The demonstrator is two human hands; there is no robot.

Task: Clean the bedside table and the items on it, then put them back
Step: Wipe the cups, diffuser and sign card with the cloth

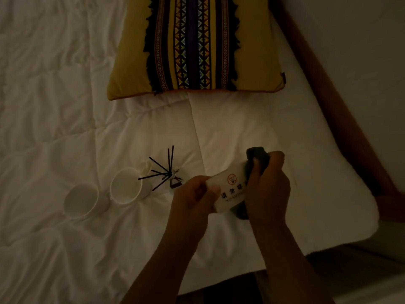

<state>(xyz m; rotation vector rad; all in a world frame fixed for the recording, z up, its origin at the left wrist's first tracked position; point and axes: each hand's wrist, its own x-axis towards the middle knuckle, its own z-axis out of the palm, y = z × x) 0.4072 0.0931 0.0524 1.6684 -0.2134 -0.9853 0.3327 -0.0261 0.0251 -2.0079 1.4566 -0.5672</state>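
I hold a white no-smoking sign (230, 189) above the bed; it bears a red symbol and dark lettering. My left hand (192, 196) grips its left end. My right hand (266, 189) presses a dark cloth (257, 160) against the sign's right end, and the cloth wraps round that end. On the white duvet (65, 106) to the left lie two white cups, one (80, 200) further left and one (127, 185) nearer my hands. A small reed diffuser (173, 174) with black sticks stands beside them, just left of my left hand.
A yellow cushion (195, 47) with a patterned striped band lies on the bed beyond my hands. A brown wooden bed frame (341, 110) runs along the right side, next to a pale wall (361, 40). The light is dim.
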